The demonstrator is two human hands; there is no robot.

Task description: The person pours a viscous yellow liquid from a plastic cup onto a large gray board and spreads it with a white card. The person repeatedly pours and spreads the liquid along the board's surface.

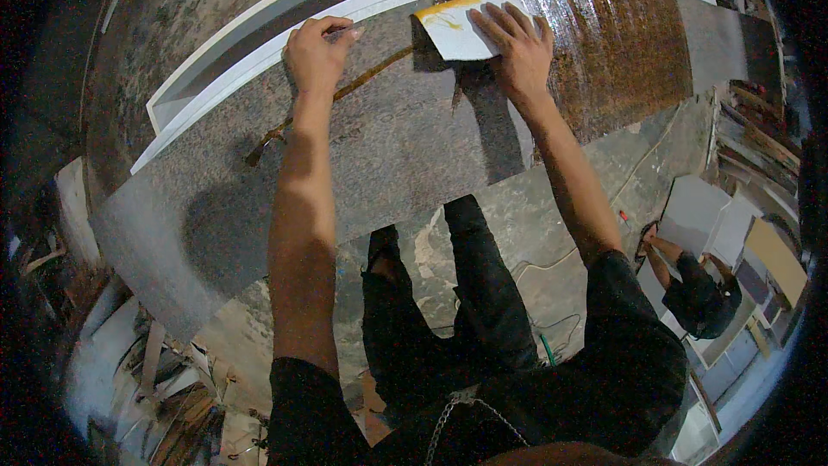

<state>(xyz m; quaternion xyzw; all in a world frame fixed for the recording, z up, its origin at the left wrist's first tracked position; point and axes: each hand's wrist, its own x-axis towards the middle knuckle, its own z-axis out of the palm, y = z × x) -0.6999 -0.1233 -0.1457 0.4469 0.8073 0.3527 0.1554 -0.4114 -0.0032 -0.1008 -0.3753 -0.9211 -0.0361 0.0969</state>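
Note:
A long grey-brown sheet lies in front of me, its right part covered by a glossy brown wet coating. My right hand grips a white flat piece, fingers on top, at the left border of the coating. Yellow glue-like smears run along the piece's far edge. My left hand is at the sheet's far edge with its fingers curled and thumb near the index finger; whatever they may hold is hidden. Between my hands a narrow brown streak runs diagonally across the sheet, passing behind my left wrist.
White long panels or frames border the sheet's far side. On the right, another person bends near leaning boards. Scrap wood is piled at lower left. A thin cable lies on the stained floor.

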